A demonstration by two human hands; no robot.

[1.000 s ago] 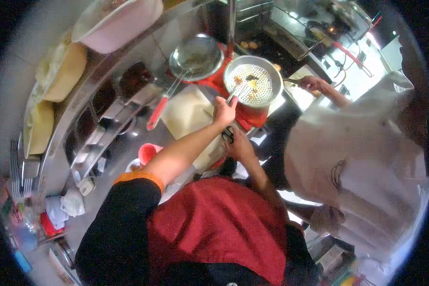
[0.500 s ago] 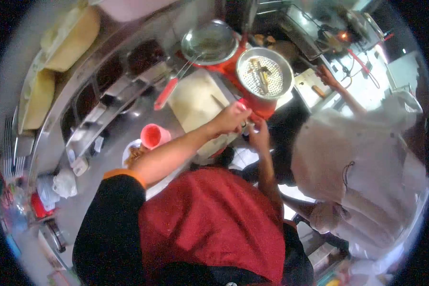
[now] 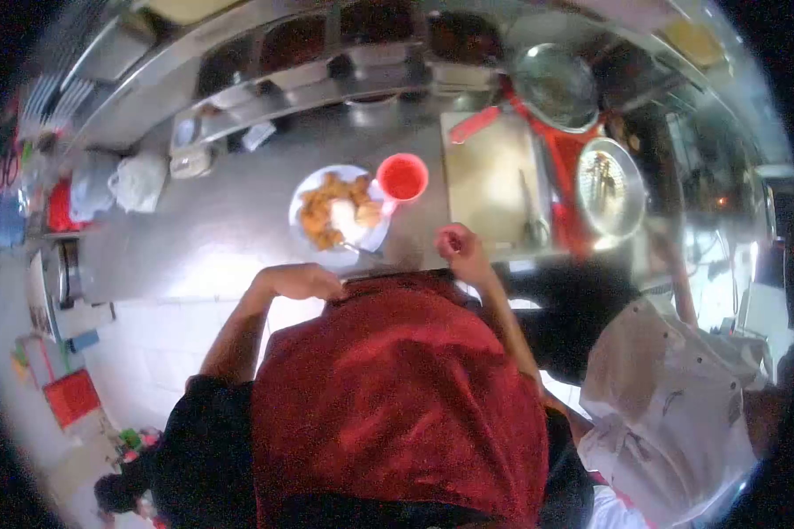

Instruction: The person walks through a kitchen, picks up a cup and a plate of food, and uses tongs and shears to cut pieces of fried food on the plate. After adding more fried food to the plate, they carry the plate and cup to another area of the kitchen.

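Two bare hands sit at the near edge of the steel counter (image 3: pixel 220 238). The left hand (image 3: pixel 302 282) lies knuckles-up just below the round white plate (image 3: pixel 326 258) of golden fried pieces (image 3: pixel 326 207); I cannot tell whether it grips anything. The right hand (image 3: pixel 459 245) is curled into a loose fist, nothing showing in it, beside the pale cutting board (image 3: pixel 490 176). A red plastic cup (image 3: pixel 402 177) touches the plate's rim. Plating looks finished; lifting the plate would call for a grip under its rim, clear of the cup. No writing is legible.
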